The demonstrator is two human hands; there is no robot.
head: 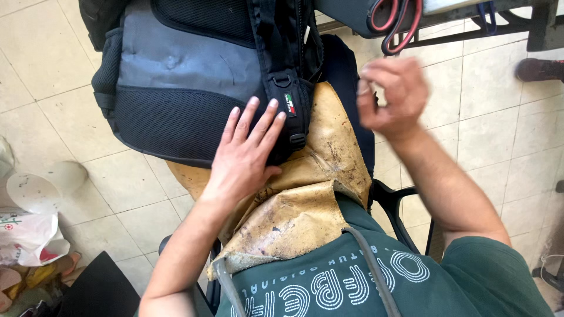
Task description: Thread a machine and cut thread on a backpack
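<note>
Fingers of left hand lie spread flat on backpack edge; right hand hovers blurred, half-curled, empty.

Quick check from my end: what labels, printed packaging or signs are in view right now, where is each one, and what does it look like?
Small rectangular woven label: on the black-and-grey backpack's black strap, beside the left hand's fingertips; red, white, green.
White plastic bag: on the tiled floor at lower left, crumpled, red and green print.
No signs or screens.
</note>
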